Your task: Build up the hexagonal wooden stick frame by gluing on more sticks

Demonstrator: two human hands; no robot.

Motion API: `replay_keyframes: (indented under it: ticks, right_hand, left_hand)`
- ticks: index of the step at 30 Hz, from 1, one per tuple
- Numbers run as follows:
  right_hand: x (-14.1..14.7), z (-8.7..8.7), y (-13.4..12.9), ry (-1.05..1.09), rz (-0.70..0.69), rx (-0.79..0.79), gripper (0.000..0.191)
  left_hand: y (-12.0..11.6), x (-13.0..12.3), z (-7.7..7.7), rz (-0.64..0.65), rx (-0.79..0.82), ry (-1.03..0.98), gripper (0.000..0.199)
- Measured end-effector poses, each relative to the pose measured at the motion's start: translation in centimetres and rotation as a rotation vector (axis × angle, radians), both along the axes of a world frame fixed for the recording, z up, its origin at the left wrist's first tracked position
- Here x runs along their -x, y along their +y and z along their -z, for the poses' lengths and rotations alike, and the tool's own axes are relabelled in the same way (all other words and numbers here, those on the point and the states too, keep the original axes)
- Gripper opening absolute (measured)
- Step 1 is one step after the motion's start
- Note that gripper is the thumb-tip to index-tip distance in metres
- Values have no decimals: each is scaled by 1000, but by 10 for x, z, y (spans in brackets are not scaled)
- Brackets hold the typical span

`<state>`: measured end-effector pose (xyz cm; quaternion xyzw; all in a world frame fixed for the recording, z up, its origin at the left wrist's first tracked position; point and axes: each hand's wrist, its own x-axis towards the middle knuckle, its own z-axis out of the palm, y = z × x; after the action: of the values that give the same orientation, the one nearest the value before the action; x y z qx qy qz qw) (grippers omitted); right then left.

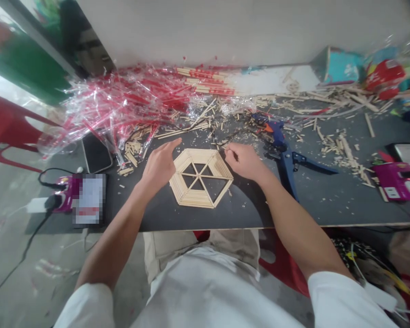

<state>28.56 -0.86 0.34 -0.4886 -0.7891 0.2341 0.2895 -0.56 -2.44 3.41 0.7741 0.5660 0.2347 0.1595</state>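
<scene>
**Two hands at a stick hexagon**

A flat hexagon of pale wooden sticks (201, 178) lies mid-table on the dark tabletop (321, 196). The left hand (160, 165) rests open-fingered at its left edge. The right hand (244, 160), curled, pinches something too small to tell.

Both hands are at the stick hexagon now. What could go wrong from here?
The wooden hexagon lies near the table edge; a nudge from the left hand or right hand might slide it off. The glue gun sits just beyond the right hand, so a sleeve or wrist may brush it. Loose sticks could get under the frame.
</scene>
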Motion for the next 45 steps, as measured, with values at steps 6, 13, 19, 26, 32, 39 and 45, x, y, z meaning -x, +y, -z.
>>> replay_keyframes:
  ticks: [6, 13, 19, 26, 32, 39, 45]
  right_hand:
    - [2, 5, 2, 81, 75, -15, 11]
    - [0, 9, 3, 210, 65, 58, 16]
    - [-7, 14, 9, 190, 184, -12, 13]
    - [-7, 18, 14, 232, 268, -37, 11]
    - [-12, 13, 12, 282, 196, -60, 14]
    - [-13, 20, 14, 205, 158, -149, 25]
    - [-10, 29, 16, 185, 181, -91, 28]
  left_hand:
    - [-36, -8, 3, 6, 148, 122, 65]
    - [-17, -23, 13, 172, 138, 140, 48]
    - [26, -33, 5, 477, 117, 114, 43]
    - [123, -50, -4, 59, -42, 49, 30]
    - [177, -90, 15, 6, 21, 135, 25]
    - [203, -106, 22, -101, 128, 294, 33]
    - [204, -84, 13, -1, 114, 259, 24]
